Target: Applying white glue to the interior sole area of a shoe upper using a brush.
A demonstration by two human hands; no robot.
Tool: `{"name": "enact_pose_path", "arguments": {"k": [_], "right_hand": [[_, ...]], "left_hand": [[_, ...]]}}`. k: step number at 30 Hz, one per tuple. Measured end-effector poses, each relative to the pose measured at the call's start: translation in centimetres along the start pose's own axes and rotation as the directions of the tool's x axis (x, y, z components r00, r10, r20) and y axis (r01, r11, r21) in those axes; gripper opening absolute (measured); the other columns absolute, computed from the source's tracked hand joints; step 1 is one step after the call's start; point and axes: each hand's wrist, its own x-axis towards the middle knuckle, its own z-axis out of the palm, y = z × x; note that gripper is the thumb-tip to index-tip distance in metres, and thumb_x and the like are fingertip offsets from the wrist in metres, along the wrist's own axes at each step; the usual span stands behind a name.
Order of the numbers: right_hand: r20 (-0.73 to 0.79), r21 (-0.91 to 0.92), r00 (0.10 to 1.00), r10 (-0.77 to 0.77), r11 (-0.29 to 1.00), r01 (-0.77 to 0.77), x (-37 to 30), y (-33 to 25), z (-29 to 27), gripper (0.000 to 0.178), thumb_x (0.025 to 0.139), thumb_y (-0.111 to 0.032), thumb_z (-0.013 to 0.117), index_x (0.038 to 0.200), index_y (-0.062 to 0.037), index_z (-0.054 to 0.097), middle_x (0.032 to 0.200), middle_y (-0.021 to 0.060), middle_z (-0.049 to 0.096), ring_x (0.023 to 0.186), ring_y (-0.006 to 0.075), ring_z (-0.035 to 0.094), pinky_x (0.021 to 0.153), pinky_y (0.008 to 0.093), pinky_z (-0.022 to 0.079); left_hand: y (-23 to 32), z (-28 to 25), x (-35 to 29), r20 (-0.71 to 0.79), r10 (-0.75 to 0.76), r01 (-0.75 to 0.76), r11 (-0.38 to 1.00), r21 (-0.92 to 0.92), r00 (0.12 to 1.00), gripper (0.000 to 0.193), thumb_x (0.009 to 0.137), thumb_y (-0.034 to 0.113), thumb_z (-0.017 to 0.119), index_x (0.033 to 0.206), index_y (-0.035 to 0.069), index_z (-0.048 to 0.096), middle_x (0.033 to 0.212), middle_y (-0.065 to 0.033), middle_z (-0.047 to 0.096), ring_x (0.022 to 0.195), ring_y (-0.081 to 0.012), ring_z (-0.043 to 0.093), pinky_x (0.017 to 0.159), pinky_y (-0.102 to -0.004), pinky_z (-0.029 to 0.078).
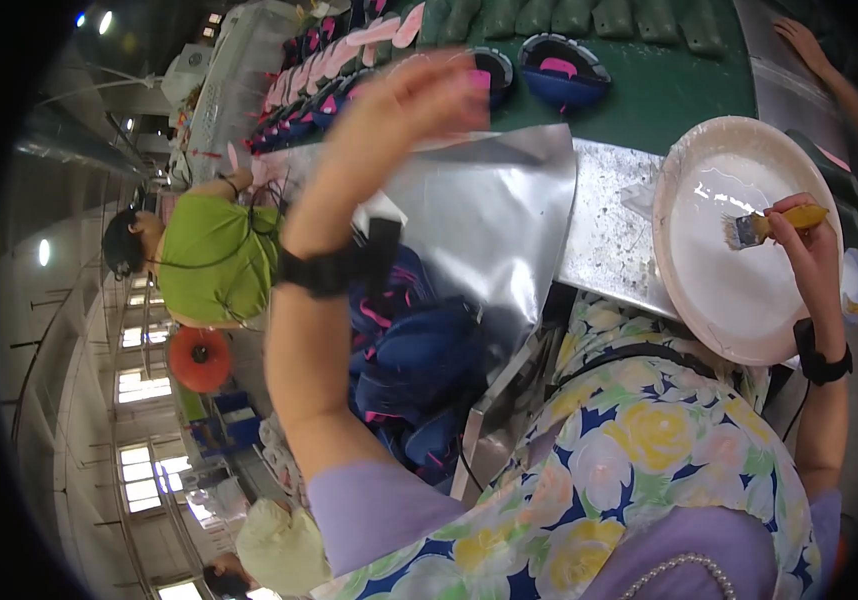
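My right hand (807, 248) is closed round the yellow handle of a brush (749, 231). The bristles point left, over white liquid in a wide, pale pink basin (671, 200). Raised over the far side of the metal-topped table, my left hand (411, 105) is smeared by motion, so I cannot tell if it holds anything. Close to its fingertips is a dark blue shoe upper (492, 75) with a pink patch. Another blue upper (565, 75), pink inside, sits just right of that one on the green conveyor (649, 90).
Dark green shoe lasts (614, 25) line the conveyor's far side. Pink insoles (349, 45) and more uppers stretch leftward. Blue uppers (419, 345) are heaped below the metal sheet (509, 190). A person in green (214, 255) works at left; another person's arm (829, 75) reaches in at far right.
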Motion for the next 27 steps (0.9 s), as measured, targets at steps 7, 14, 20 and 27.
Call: {"name": "enact_pose_path", "arguments": {"k": [7, 14, 20, 27], "right_hand": [[0.044, 0.020, 0.999, -0.021, 1.000, 0.020, 0.0, 0.8, 0.2, 0.016, 0.098, -0.018, 0.065, 0.104, -0.0039, 0.061, 0.094, 0.0025, 0.063, 0.084, 0.0085, 0.058, 0.075, 0.0227, 0.046], [0.124, 0.071, 0.990, -0.065, 0.996, 0.057, -0.2, 0.3, 0.2, 0.014, 0.099, -0.015, 0.064, 0.105, -0.0034, 0.061, 0.095, 0.0024, 0.063, 0.085, 0.0088, 0.058, 0.076, 0.0226, 0.046], [0.091, 0.184, 0.989, -0.116, 0.978, 0.097, -0.5, 0.6, 0.0, 0.012, 0.098, -0.012, 0.065, 0.105, -0.0032, 0.061, 0.094, 0.0022, 0.062, 0.083, 0.0085, 0.058, 0.074, 0.0224, 0.046], [0.066, 0.216, 0.991, -0.119, 0.971, 0.102, -0.6, 0.8, -1.3, 0.012, 0.097, -0.012, 0.066, 0.104, -0.0033, 0.061, 0.091, 0.0016, 0.062, 0.081, 0.0071, 0.058, 0.072, 0.0212, 0.045]], "left_hand": [[14.4, -5.5, -2.7, -0.108, 0.288, -0.264, 0.945, 0.194, 0.952, 0.042, 0.101, 0.019, 0.062, 0.134, -0.004, 0.052, 0.110, -0.0166, 0.070, 0.095, -0.0250, 0.074, 0.079, -0.0285, 0.063], [15.0, -9.8, -9.7, -0.256, -0.144, 0.264, 0.799, 0.540, 0.956, 0.044, 0.098, 0.034, 0.058, 0.127, 0.001, 0.062, 0.114, -0.0102, 0.070, 0.101, -0.0217, 0.070, 0.085, -0.0342, 0.058], [-2.5, 0.6, -18.4, 0.338, -0.498, 0.019, 0.582, 0.813, 0.799, 0.109, 0.059, 0.036, 0.094, 0.152, 0.014, 0.039, 0.137, -0.0229, 0.055, 0.128, -0.0391, 0.054, 0.103, -0.0421, 0.047], [-6.2, 3.3, -17.9, 0.228, -0.398, 0.037, 0.557, 0.829, 0.889, 0.083, 0.058, 0.015, 0.088, 0.134, 0.010, 0.057, 0.112, -0.0179, 0.066, 0.103, -0.0388, 0.064, 0.092, -0.0409, 0.052]]}}
